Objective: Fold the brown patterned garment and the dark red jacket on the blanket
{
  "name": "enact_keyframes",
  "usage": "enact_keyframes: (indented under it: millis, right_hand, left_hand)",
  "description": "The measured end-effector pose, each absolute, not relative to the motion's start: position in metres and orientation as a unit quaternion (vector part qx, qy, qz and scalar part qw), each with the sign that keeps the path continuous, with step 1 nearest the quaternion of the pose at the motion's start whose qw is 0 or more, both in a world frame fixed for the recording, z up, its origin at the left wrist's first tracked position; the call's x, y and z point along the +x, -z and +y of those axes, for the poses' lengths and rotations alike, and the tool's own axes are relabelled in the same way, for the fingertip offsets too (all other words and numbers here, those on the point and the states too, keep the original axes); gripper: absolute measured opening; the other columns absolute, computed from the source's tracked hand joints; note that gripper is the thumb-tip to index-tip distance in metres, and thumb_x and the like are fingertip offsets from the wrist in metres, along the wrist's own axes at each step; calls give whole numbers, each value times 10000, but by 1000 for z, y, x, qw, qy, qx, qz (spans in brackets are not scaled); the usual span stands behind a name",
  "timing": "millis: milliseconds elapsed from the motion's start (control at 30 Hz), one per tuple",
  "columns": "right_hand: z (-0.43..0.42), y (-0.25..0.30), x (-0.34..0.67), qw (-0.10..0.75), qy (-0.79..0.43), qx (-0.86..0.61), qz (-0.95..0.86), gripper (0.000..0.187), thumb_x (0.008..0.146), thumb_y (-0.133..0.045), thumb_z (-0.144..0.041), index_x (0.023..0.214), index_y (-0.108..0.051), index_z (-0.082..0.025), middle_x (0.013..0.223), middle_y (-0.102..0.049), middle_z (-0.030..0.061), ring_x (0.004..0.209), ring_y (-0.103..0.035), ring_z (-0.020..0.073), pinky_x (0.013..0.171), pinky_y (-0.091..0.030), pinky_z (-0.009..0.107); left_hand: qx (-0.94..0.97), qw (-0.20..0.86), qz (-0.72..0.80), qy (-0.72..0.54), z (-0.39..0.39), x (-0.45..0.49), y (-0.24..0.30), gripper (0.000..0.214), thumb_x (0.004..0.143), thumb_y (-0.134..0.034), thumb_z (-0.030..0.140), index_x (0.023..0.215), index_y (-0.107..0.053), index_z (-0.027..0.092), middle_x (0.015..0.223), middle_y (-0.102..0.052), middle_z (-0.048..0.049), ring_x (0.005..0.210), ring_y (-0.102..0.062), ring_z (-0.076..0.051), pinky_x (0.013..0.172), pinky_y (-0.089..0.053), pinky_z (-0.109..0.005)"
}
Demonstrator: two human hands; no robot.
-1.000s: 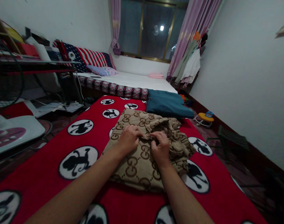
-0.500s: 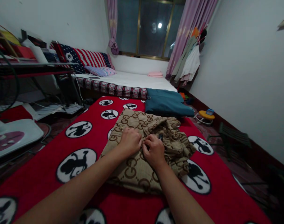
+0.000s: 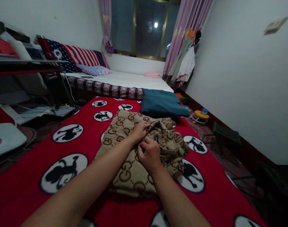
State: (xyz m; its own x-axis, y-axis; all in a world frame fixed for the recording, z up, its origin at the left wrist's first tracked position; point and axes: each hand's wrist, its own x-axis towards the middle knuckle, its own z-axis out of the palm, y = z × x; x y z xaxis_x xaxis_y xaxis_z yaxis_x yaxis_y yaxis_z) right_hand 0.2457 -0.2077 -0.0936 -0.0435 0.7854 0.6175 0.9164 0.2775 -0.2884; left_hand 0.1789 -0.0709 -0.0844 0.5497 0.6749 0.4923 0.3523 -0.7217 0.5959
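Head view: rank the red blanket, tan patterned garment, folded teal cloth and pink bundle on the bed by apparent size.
1. red blanket
2. tan patterned garment
3. folded teal cloth
4. pink bundle; it lies farthest from the camera, so its true size is unsure.

A red blanket (image 3: 219,189) with monkey circles is carrying a tan patterned garment (image 3: 125,170) and a folded teal cloth (image 3: 161,105).
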Motion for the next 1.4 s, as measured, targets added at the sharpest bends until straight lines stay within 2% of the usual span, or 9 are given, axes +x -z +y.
enact_keyframes:
  millis: [267, 400, 600, 800, 933, 1100, 1200, 1300, 1400]
  right_hand:
    - [-209, 64, 262, 529, -74, -571, -623, 193, 831, -526, -220, 776, -710, -210, 797, -695, 33, 744, -623, 170, 694, -463, 274]
    - [-187, 36, 315, 595, -66, -614, -515, 224, 792, -556, -302, 849, -728, -171, 842, -728, 62, 777, -650, 196, 733, -493, 294]
    - [-131, 38, 380, 420, -78, -740, -520, 196, 684, -585, -215, 777, -756, -200, 694, -711, 37, 707, -650, 206, 722, -480, 320]
    - [-118, 40, 381, 370, -115, -746, -542, 178, 651, -683, -345, 594, -738, -186, 501, -627, 13, 567, -609, 187, 602, -444, 280]
    - [-131, 43, 387, 372, -91, -766, -516, 283, 738, -608, -387, 761, -769, -155, 670, -709, 52, 661, -646, 201, 598, -446, 264]
    - [-150, 37, 375, 172, 67, -842, -507, 246, 825, -556, -302, 925, -758, -204, 932, -730, 111, 915, -664, 266, 732, -471, 316]
    - [-152, 25, 355, 177, 146, -778, -585, 283, 869, -495, -224, 1041, -718, -194, 1103, -694, 119, 1033, -636, 256, 837, -474, 332]
    - [-152, 29, 343, 189, 110, -685, -695, 390, 951, -410, -294, 1273, -600, -185, 1323, -604, 98, 1229, -538, 237, 1011, -413, 360]
    - [-152, 54, 349, 99, 36, -686, -720, 474, 988, -347, -343, 1408, -467, -161, 1491, -435, 101, 1396, -360, 258, 1125, -286, 476]
  left_hand:
    - [867, 193, 287, -359, -76, 181, 93, 440, 777, -423, 17, 1083, -704, 160, 1111, -650, -98, 1054, -593, -206, 967, -474, -344]
    - [861, 192, 283, -375, -82, 181, 93, 430, 787, -417, 15, 1084, -695, 153, 1109, -645, -105, 1054, -589, -209, 961, -470, -334]
    - [853, 204, 268, -400, -88, 182, 91, 404, 794, -428, 8, 1061, -698, 144, 1061, -654, -109, 1012, -604, -208, 924, -485, -324]
    - [850, 210, 253, -412, -89, 182, 89, 427, 791, -417, -6, 1084, -699, 124, 1080, -653, -120, 1034, -609, -203, 933, -485, -305]
    - [864, 188, 249, -396, -92, 181, 88, 467, 807, -424, 11, 1184, -662, 148, 1184, -659, -102, 1111, -590, -197, 997, -453, -329]
    - [905, 121, 300, -277, -95, 181, 88, 538, 850, -411, 70, 1343, -550, 235, 1406, -547, -17, 1334, -443, -207, 1136, -303, -425]
    - [911, 110, 316, -240, -96, 181, 88, 559, 863, -391, 91, 1396, -487, 232, 1456, -491, -3, 1373, -398, -199, 1153, -276, -423]
    - [914, 97, 322, -225, -98, 180, 87, 554, 877, -379, 116, 1412, -460, 234, 1477, -463, 1, 1390, -373, -193, 1169, -242, -439]
    - [902, 66, 366, -219, -99, 179, 86, 479, 925, -360, 199, 1380, -501, 256, 1480, -458, -4, 1417, -324, -231, 1184, -121, -542]
